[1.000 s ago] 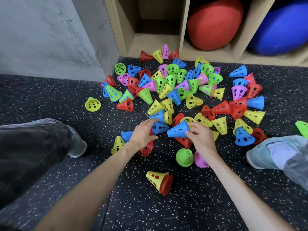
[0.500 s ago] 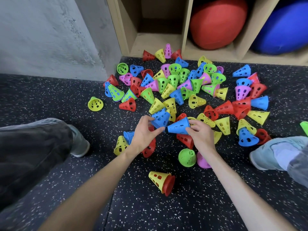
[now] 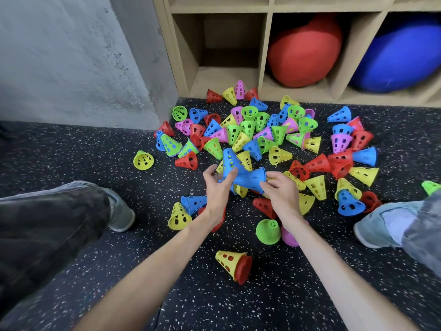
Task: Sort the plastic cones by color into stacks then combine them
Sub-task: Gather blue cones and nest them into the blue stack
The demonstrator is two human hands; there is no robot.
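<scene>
Change: blue perforated plastic cone [image 3: 230, 161] now lifted clear of the pile in the left hand [image 3: 216, 187]; a second ago that hand was reaching down among the cones on the floor.
Meaning: two blue cones are in hand at once, so a first blue stack looks about to begin; nearly all the sorting remains.
Left hand: fingers and thumb curled round the wide rim of the raised blue cone, its narrow tip pointing up and away.
Right hand: the right hand [image 3: 279, 189] pinches the wide rim of a second blue perforated cone [image 3: 250, 179], held on its side with the tip pointing left.
Relation: the tip of the sideways cone meets the open base of the raised one, between the two hands; whether it has entered cannot be told.
Pile: scattered plastic cones [image 3: 262, 137] in red, yellow, green, pink and blue lie on the black speckled rubber floor [image 3: 71, 158], beyond and around the hands.
Near side: a yellow cone nested in a red one [image 3: 235, 263] lies alone nearest the camera; a green cone [image 3: 267, 231] and a pink one sit just below the right wrist.
Surroundings: wooden cubby shelf [image 3: 265, 68] at the far edge holds a red ball [image 3: 303, 51] and a blue ball [image 3: 401, 56]; the person's shoes flank the pile left and right.
</scene>
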